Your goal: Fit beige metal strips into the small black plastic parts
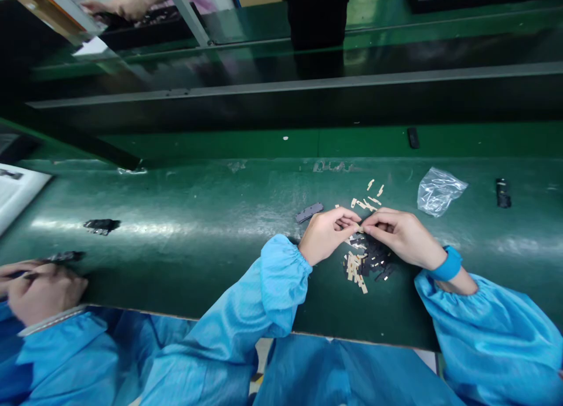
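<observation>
My left hand (329, 233) and my right hand (403, 234) meet fingertip to fingertip above the green bench. Both are closed in a pinch on a small tan strip (360, 230), mostly covered by the fingers. Under and in front of them lies a loose pile of small black pieces (382, 258), mixed with tan strips (354, 268). More tan strips (372, 202) are scattered just beyond my fingers. A long dark grey plastic part (309, 212) rests beside my left hand, close to the knuckles.
Right of my hands lie a clear plastic bag (440, 192) and two black parts (503, 193) (413, 138). At left, a co-worker's hands (48, 288) hold a dark part near another black part (101, 226). A shelf edge (281, 88) runs across the back, with a post (109, 151) at left.
</observation>
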### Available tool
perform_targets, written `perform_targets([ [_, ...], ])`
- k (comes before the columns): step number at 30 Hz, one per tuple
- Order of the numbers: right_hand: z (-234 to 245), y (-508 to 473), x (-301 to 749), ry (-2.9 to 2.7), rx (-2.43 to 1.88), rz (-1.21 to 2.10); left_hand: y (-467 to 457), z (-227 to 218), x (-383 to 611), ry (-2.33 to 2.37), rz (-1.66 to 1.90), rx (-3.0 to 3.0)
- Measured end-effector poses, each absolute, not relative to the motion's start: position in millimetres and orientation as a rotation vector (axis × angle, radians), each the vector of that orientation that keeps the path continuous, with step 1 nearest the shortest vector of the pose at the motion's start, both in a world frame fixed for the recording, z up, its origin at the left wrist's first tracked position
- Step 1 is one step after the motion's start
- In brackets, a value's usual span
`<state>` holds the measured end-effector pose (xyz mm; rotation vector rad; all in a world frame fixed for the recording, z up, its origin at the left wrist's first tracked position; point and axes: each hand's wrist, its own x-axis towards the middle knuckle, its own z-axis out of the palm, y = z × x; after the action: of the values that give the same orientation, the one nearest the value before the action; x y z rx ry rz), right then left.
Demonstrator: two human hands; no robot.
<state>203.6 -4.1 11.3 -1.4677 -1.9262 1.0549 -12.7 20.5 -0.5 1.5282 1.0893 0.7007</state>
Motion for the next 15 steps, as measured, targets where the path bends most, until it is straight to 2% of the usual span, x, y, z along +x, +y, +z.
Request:
perform_targets([
  [9,17.6,-4.3,200.6,-1.592,-1.534,1.256,20.0,0.0,-15.0,1.073,0.668,1.621],
  [15,23.7,-1.9,201.8,-1.522,-1.486,1.291,22.6,-1.5,-21.2,0.836,0.635,1.936],
])
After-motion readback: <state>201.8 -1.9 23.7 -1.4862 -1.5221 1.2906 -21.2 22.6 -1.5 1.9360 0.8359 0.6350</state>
